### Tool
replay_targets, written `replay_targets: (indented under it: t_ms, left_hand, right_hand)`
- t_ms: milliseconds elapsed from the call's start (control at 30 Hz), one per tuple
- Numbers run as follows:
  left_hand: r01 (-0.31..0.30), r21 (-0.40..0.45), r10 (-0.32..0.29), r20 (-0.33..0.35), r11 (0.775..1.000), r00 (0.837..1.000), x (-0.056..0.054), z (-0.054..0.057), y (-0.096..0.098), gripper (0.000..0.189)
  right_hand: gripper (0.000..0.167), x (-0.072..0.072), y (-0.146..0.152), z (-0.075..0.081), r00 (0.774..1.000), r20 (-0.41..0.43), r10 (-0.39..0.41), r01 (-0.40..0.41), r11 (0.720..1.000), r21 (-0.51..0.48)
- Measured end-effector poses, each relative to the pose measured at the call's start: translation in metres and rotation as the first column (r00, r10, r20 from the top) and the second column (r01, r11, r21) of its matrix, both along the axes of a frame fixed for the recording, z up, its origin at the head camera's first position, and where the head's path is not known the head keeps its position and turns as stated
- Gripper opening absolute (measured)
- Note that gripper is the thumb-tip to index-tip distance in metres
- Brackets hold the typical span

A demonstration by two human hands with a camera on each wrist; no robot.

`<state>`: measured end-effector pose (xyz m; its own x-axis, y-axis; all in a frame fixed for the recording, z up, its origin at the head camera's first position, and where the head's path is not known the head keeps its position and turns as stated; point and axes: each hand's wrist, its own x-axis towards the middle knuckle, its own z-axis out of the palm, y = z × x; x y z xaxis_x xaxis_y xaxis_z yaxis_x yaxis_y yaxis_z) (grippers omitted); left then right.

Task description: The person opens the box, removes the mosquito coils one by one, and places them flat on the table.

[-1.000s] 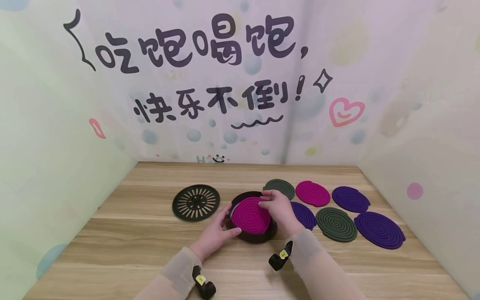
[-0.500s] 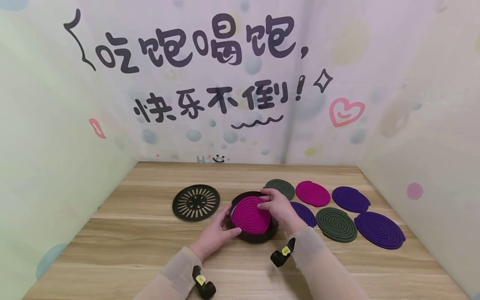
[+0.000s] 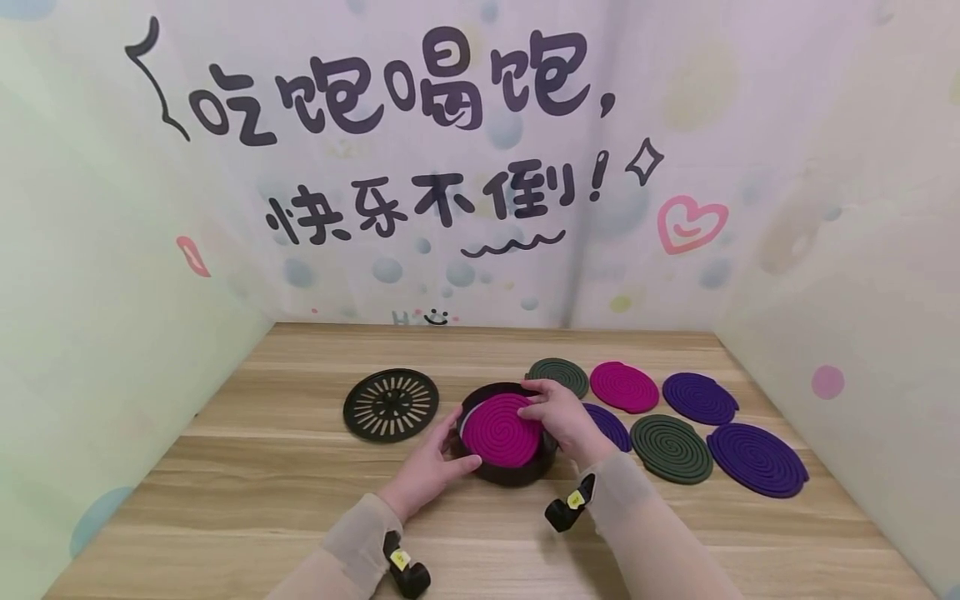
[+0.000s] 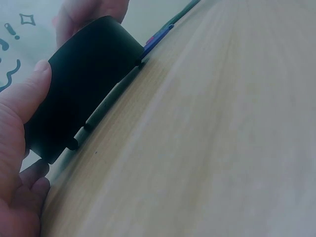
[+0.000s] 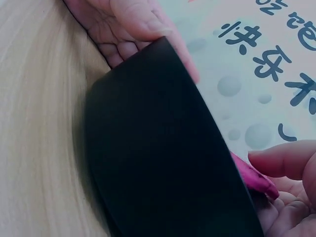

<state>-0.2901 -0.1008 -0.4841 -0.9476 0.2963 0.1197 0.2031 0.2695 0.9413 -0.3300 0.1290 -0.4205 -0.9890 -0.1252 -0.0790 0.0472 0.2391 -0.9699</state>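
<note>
A round black mosquito coil box [image 3: 512,477] stands on the table in the middle of the head view. One magenta mosquito coil [image 3: 501,432] lies in its mouth, slightly tilted, its edge poking above the rim beside my right hand in the right wrist view. My left hand [image 3: 429,471] grips the box's left side, thumb at the near rim and fingers around the far side. With thumb and fingers, my right hand [image 3: 564,423] pinches the coil's edge at the right side of the box. The inside beneath the coil is mostly hidden.
A black slotted lid [image 3: 392,406] lies left of the box. To the right lie several coils, among them a green coil [image 3: 672,448], a magenta coil [image 3: 625,387] and a purple coil [image 3: 759,460]. A printed wall cloth [image 3: 420,283] rises behind the wooden table [image 3: 285,500].
My right wrist has turned and shifted slightly to the right. The left hand, box and magenta coil stay almost where they were.
</note>
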Motion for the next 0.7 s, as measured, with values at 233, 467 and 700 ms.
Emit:
replay_targets:
  t_ms: [233, 467, 700]
  left_hand:
    - [0.0, -0.033, 0.0, 0.01, 0.999, 1.0, 0.0004, 0.0005, -0.0009, 0.087]
    - [-0.002, -0.049, 0.003, 0.012, 0.999, 1.0, 0.001, 0.0004, -0.0012, 0.089]
    - [-0.003, -0.029, 0.003, 0.006, 1.0, 1.0, 0.0009, 0.0021, -0.0011, 0.088]
  right_hand:
    - [0.054, -0.0002, -0.002, -0.0005, 0.999, -0.005, 0.051, -0.051, 0.997, 0.059]
    - [0.055, -0.0013, -0.0026, -0.0013, 0.998, -0.002, 0.059, -0.059, 0.998, 0.028]
    - [0.051, -0.0036, 0.0002, -0.0026, 0.998, 0.006, 0.055, -0.054, 0.996, -0.075]
